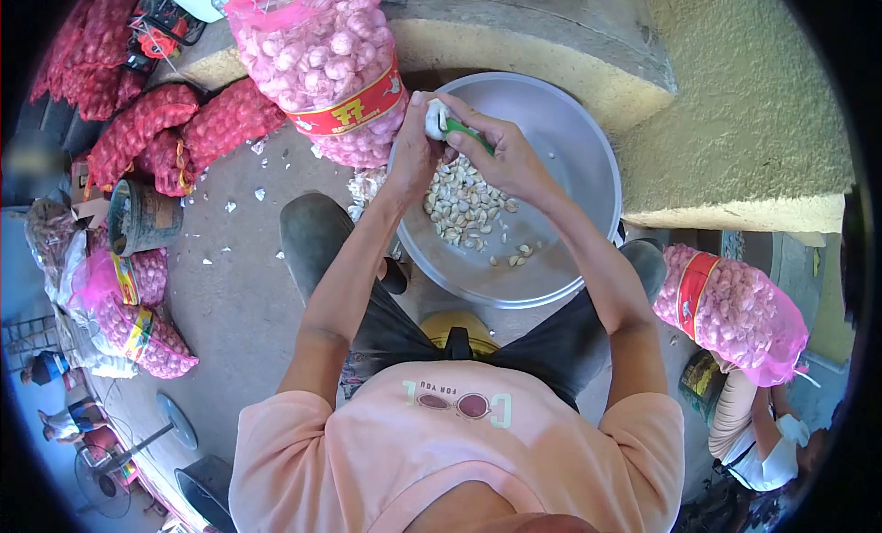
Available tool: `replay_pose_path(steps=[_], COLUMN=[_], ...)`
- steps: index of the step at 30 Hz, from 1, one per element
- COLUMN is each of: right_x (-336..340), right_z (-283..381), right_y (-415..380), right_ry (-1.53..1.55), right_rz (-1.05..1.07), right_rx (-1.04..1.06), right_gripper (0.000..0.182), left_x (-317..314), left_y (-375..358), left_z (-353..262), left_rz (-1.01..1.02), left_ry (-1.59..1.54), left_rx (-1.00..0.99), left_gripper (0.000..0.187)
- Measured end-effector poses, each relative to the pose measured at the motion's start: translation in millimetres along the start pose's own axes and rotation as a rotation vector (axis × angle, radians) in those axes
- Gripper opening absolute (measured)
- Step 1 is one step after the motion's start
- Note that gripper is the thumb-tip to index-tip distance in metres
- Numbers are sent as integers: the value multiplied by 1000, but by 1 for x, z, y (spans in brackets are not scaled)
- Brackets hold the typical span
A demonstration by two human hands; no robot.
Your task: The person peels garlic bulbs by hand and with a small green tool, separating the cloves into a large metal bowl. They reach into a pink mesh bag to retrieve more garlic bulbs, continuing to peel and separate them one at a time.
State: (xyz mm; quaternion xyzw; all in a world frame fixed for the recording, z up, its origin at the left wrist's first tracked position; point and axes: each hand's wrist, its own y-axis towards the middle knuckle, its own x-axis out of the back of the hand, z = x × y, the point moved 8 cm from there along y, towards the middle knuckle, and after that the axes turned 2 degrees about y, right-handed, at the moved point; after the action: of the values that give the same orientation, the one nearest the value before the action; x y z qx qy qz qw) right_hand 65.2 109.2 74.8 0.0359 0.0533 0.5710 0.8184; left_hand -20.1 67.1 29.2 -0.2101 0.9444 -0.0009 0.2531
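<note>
My left hand (415,152) is closed around a whitish garlic bulb (434,119), above the far left part of a wide metal basin (570,211). Pressed close against it, my right hand (510,156) grips a small knife by its green handle (470,136); its blade is hidden at the bulb. Below both hands, a heap of loose garlic cloves (459,202) lies in the basin, with a few strays toward the near side. Garlic skins (363,188) lie on the floor by the basin's left rim.
A large pink net sack of garlic (322,55) stands beyond the basin, with red sacks (230,119) left of it. Another sack (735,308) sits at right near a seated person (758,432). A bucket (142,216) and a fan (176,421) stand left; a concrete ledge (551,46) borders the far side.
</note>
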Motion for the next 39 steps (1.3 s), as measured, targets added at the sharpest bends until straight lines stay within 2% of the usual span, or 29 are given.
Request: replay_pose_path(steps=[2,9,11,13,15,17,19,20,22,25,27,29,31,32,33,35,39], right_x=[0,-9,-11,-12,-11,-7,2,2,7,2,0,-6,-6,-7,-8,-4,0], right_z=[3,-5,-5,-8,-10,0,8,9,6,5,13,5,0,-4,-11,0,4], right_y=[2,10,10,9,9,10,13,13,15,14,10,8,7,8,11,15,14], right_ry=[-26,-12,22,22,26,-136,-184,-232,-255,-210,-139,41,80,118,120,-49,-25], right_rz=[-84,-163,-220,-215,-213,-151,-85,-20,9,7,-21,52,55,60,60,-3,51], right_rx=[71,128,209,161,111,161,162,165,147,163,198,-104,-151,-192,-191,189,104], right_gripper=[45,44,47,46,45,41,40,40,40,42,44,49,51,52,52,53,53], left_x=[-1,5,7,9,11,14,12,14,6,4,7,8,9,11,14,13,9], left_y=[0,-6,-9,-13,-13,-12,-6,-7,-6,-8,-9,-9,-11,-10,-8,-9,-12], left_z=[-4,-15,-18,-30,-31,-33,-25,-29,-24,-23,-23,-22,-33,-31,-29,-28,-25], left_rz=[32,-148,-176,-257,-258,-258,-108,-110,40,41,26,11,-106,-106,-98,-88,-47], left_ry=[21,79,117,346,340,331,246,245,230,250,307,366,404,405,382,357,235], left_rx=[-37,-207,-240,-364,-355,-344,-150,-147,10,90,41,-10,-193,-194,-199,-200,-126], left_gripper=[45,47,48,49,49,49,50,50,50,51,49,48,48,48,48,49,49])
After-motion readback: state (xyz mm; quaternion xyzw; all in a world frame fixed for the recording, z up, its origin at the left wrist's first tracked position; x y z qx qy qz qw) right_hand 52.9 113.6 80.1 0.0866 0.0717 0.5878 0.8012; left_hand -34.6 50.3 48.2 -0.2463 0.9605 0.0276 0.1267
